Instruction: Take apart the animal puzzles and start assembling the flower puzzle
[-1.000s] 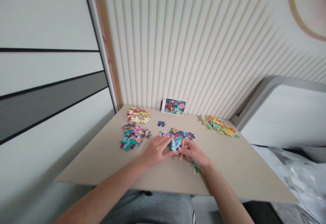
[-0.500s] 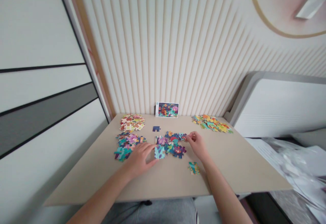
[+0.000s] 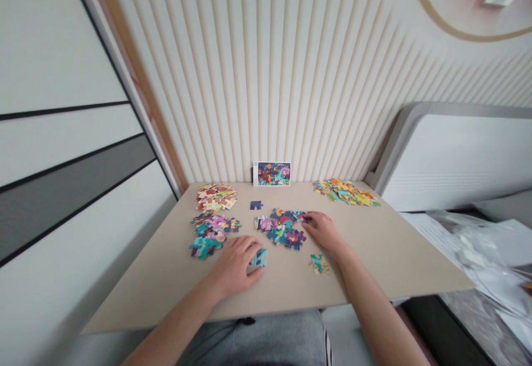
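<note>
My left hand (image 3: 238, 265) is low over the table, thumb and fingers closed around a teal puzzle piece (image 3: 260, 257) with dark spots. At the right edge of a joined cluster of puzzle pieces (image 3: 287, 238), my right hand (image 3: 326, 232) pinches a small dark puzzle piece (image 3: 307, 219), partly hidden by the fingers. Purple, red, green and dark blue show in the cluster. A pile of teal and purple pieces (image 3: 206, 245) lies left of my left hand. One teal and yellow piece (image 3: 319, 264) rests alone below my right hand.
A picture card (image 3: 272, 174) stands against the ribbed wall at the table's back. Loose pieces form a red and cream pile (image 3: 216, 197) at back left and a yellow pile (image 3: 347, 193) at back right. A dark blue piece (image 3: 256, 205) lies before the card.
My left hand has drawn down and slightly left with the teal piece, now lower to the table and more covered. My right hand has flattened somewhat at the cluster's right edge. The view has tilted slightly.
</note>
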Motion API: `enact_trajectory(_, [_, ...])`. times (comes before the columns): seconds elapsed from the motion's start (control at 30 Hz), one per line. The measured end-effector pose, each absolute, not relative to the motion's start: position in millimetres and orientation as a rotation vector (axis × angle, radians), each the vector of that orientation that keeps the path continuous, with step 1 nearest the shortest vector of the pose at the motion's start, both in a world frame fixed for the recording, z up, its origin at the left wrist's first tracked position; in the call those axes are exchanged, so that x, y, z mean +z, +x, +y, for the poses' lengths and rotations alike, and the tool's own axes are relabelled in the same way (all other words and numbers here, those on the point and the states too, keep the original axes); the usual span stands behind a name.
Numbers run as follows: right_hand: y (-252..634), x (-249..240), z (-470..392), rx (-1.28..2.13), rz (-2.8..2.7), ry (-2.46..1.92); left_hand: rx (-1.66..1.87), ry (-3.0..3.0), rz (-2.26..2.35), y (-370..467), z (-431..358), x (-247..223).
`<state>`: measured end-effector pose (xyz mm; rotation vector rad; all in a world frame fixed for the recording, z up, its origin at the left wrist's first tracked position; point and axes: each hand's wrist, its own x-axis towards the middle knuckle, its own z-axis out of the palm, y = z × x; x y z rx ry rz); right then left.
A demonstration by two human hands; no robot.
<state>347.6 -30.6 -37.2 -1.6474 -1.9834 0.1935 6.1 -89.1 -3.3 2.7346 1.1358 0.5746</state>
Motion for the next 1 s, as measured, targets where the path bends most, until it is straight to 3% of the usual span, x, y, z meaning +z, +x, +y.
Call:
enact_trajectory(0.37, [349.4,-43.7,-25.7,0.121,-1.773,-1.683,0.586,2.755,1.157,-5.6,-83.3,-3.2])
enact_trajectory(0.6, [350.6,-46.2,-16.7,0.115,-1.826,-1.686,0.574,2.928,1.133,28.2,-34.7,17.3])
enact_trajectory(1.0, [349.9,-45.5,-7.7,0.083,-1.655,-1.574,0.691,2.753,1.153,26.1,-9.6,-24.1])
